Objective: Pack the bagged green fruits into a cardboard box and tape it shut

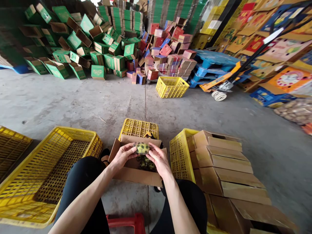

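My left hand (122, 156) and my right hand (159, 158) pinch a yellow-green, oblong packet with dark spots (142, 148) from its two ends; it looks like a fruit in printed clear wrap. They hold it level over an open cardboard box (138, 176) between my knees. Several dark, shiny wrapped pieces (147, 164) lie inside the box, partly hidden by my right hand. Just behind the box stands a yellow plastic crate (138, 127), with a small black and yellow thing (149, 135) at its near edge.
Left of me is a large yellow crate (90, 138). On my right, folded-open cardboard boxes (229, 162) fill another yellow crate (179, 159). A red stool (138, 224) shows below. Farther off are a crate (172, 87), blue pallets (214, 60), a pallet jack (219, 84) and piled green boxes (98, 72).
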Motion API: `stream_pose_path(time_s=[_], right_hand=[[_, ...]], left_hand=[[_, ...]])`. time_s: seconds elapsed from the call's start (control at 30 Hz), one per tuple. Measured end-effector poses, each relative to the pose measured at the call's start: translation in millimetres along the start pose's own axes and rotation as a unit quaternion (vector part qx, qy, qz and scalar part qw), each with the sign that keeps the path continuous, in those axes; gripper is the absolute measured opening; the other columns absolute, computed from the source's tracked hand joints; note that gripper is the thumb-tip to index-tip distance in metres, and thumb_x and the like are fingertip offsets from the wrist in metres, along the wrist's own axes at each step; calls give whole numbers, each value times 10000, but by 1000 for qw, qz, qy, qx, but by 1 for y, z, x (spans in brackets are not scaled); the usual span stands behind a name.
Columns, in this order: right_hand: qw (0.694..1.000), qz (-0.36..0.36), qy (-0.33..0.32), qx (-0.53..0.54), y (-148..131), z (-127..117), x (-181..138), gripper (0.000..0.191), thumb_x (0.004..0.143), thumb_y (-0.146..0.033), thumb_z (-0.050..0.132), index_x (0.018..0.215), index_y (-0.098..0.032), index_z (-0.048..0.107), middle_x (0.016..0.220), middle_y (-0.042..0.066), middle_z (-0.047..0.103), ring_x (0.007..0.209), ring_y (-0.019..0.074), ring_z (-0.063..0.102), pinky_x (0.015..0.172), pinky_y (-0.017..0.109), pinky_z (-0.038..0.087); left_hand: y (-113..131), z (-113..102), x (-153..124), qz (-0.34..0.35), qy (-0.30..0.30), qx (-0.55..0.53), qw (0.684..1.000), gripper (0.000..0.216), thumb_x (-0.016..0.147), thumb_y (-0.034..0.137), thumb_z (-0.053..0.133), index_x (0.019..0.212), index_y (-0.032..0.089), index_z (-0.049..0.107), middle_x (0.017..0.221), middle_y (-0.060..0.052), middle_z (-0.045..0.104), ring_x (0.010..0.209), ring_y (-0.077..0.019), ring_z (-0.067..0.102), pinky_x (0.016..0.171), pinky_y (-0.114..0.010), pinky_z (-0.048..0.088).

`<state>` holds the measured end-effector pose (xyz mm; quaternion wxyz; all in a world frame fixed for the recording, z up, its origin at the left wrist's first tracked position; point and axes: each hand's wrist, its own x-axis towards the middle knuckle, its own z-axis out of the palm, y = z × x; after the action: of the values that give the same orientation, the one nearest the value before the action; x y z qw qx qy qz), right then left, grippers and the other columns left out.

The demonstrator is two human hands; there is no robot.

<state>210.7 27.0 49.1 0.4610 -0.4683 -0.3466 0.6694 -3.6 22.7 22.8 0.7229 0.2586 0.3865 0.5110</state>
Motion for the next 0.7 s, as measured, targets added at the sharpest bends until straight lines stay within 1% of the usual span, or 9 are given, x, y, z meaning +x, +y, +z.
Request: stream_pose_path(time_s=[0.13,0.23,0.3,0.47,0.6,0.7], right_hand=[[1000,0,8,-16,-4,3,-1,587,717,-502,925,1240,-289,764,1203,78,785,1262,315,690,1111,503,543],[999,-1,21,-24,-3,3,0,581,699,-485,941,1212,-273,768,1144,77,799,1222,314,712,1097,505,547],[999,-3,28,-24,-2,3,1,573,686,-476,949,1192,-270,772,1142,79,802,1211,316,716,1091,507,548],[999,-13,36,-32,1,2,2,594,646,-473,968,1172,-268,785,1167,82,798,1188,321,721,1074,505,559],[998,-20,39,-54,4,2,3,601,628,-481,975,1149,-242,794,1134,91,799,1154,324,730,1059,508,569],[998,-23,24,-61,4,3,4,562,661,-472,963,1148,-253,789,1156,87,796,1190,322,716,1079,505,558]], left_hand=[[1,3,-2,-4,9,-8,1000,523,712,345,972,1164,152,794,1247,-155,775,1117,-312,738,982,-397,569],[0,4,-2,-13,6,-18,1000,562,693,318,985,1193,157,785,1246,-150,775,1101,-300,743,996,-406,560],[0,4,-2,-19,2,-23,1000,580,689,312,988,1212,174,779,1264,-140,768,1094,-287,745,993,-400,562],[-1,3,-3,-30,-5,-15,999,646,747,400,951,1322,200,737,1309,-149,744,1096,-282,742,963,-390,576],[-2,2,-3,-19,3,14,1000,583,753,433,940,1255,184,779,1284,-149,758,1128,-299,731,959,-381,584],[-3,1,-2,-1,23,17,1000,560,728,419,955,1208,174,802,1269,-141,769,1153,-310,723,980,-389,583]])
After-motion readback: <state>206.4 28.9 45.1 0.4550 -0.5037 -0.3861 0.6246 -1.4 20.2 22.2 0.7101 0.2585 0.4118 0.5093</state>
